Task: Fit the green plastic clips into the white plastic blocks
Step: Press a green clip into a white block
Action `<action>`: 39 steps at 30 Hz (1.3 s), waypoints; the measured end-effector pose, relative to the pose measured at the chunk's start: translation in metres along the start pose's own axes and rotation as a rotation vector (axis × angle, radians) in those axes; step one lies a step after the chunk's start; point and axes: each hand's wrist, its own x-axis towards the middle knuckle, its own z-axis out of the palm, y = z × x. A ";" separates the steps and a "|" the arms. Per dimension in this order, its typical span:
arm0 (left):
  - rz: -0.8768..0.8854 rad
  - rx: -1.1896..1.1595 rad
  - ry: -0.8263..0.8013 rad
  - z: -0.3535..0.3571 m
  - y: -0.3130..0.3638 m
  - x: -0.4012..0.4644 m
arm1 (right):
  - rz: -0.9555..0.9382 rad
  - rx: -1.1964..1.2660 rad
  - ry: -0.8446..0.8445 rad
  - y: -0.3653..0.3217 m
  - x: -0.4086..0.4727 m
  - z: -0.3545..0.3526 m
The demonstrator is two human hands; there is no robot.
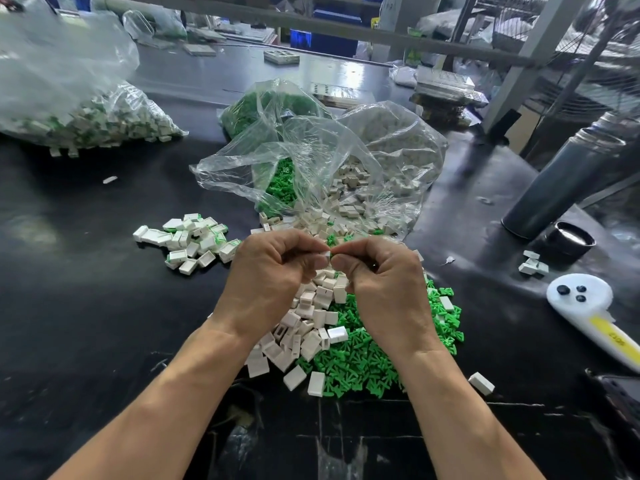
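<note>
A worker's two hands meet above a black counter (pixel 86 306), fingertips nearly touching. The left hand (pixel 273 268) pinches a small white block (pixel 325 255) between thumb and forefinger, while the right hand (pixel 377 268) is curled with thumb and forefinger closed at the block's edge, apparently pressing a green clip home; the clip itself is hidden by the fingers, so whether it is seated cannot be told.

Directly beneath the hands lies the raw stock: a heap of empty white blocks (pixel 304 327) touching a spread of loose green clips (pixel 363 362) on its right. Both heaps look large, which suggests most of the work lies ahead.

To the left, apart from the stock, sits a small cluster of finished pieces (pixel 194 242), white blocks showing green at their edges. Further back on the left, a big clear bag (pixel 86 112) holds many more blocks with green showing, seemingly completed output.

Behind the hands, an open plastic bag (pixel 311 168) spills further green clips and white blocks onto the counter, so the supply is far from exhausted.

At the right edge stand a dark cylindrical flask (pixel 561 181), its cap (pixel 571 239) beside it, and a white handheld controller (pixel 585 303) with a yellow label.
</note>
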 end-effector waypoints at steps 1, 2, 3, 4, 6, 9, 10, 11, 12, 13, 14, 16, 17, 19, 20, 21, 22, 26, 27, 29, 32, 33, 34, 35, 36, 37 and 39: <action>-0.001 -0.007 0.000 0.000 0.001 0.000 | 0.003 -0.004 -0.009 0.000 0.000 -0.001; -0.001 -0.018 0.006 -0.001 0.002 0.000 | 0.009 -0.005 -0.015 0.000 0.000 -0.001; -0.002 -0.033 0.013 -0.002 0.002 0.000 | 0.013 -0.007 -0.018 0.000 0.000 -0.001; -0.004 -0.048 0.018 -0.002 0.002 0.000 | 0.017 -0.009 -0.021 0.000 0.000 -0.001; -0.013 -0.063 0.017 -0.003 0.002 0.001 | 0.025 -0.005 -0.024 -0.001 0.000 -0.001; -0.008 -0.071 0.019 -0.001 0.004 0.001 | 0.023 0.020 0.008 0.000 -0.001 0.003; -0.006 -0.073 0.024 0.000 0.004 0.001 | 0.017 0.030 0.029 -0.001 -0.002 0.005; -0.007 -0.074 0.030 0.000 0.005 0.001 | 0.014 0.047 0.048 -0.001 -0.003 0.006; -0.008 -0.076 0.038 0.000 0.005 0.001 | 0.016 0.071 0.063 -0.002 -0.004 0.008; -0.009 -0.080 0.045 0.000 0.004 0.001 | 0.021 0.104 0.069 -0.002 -0.005 0.010; -0.006 -0.087 0.052 0.000 0.003 0.001 | 0.030 0.147 0.067 -0.003 -0.005 0.011; 0.004 -0.104 0.062 0.001 0.004 0.001 | 0.053 0.258 0.056 -0.005 -0.004 0.012; 0.008 -0.110 0.065 0.001 0.006 0.001 | 0.060 0.310 0.051 -0.005 -0.003 0.011; 0.004 -0.116 0.071 0.001 0.007 0.001 | 0.071 0.368 0.041 -0.006 -0.002 0.012; -0.004 -0.118 0.071 0.000 0.006 0.001 | 0.074 0.374 0.041 -0.006 -0.002 0.012; -0.010 -0.118 0.068 0.000 0.005 0.002 | 0.073 0.370 0.045 -0.006 -0.002 0.011; -0.014 -0.116 0.064 0.000 0.005 0.002 | 0.068 0.360 0.050 -0.006 -0.003 0.011; -0.002 -0.087 0.052 0.003 0.005 0.002 | 0.051 0.299 0.047 -0.004 -0.003 0.009; -0.001 -0.086 0.048 0.005 0.005 0.001 | 0.051 0.280 0.045 -0.003 -0.003 0.009; -0.008 -0.088 0.043 0.007 0.004 0.001 | 0.057 0.258 0.048 -0.002 -0.004 0.009; 0.000 -0.066 0.037 0.006 0.003 0.001 | 0.075 0.270 0.045 -0.001 -0.003 0.007; 0.003 -0.075 0.039 0.006 0.003 0.001 | 0.078 0.287 0.037 -0.002 -0.003 0.006; 0.002 -0.098 0.039 0.006 0.003 0.001 | 0.081 0.312 0.032 -0.003 -0.003 0.005; -0.003 -0.127 0.038 0.007 0.003 0.001 | 0.087 0.340 0.031 -0.004 -0.002 0.005; -0.011 -0.155 0.037 0.007 0.004 0.001 | 0.097 0.363 0.030 -0.005 -0.002 0.004; -0.019 -0.176 0.038 0.008 0.004 0.001 | 0.109 0.376 0.025 -0.006 -0.002 0.005; -0.042 -0.196 0.044 0.011 0.005 0.000 | 0.137 0.395 -0.014 -0.009 -0.003 0.006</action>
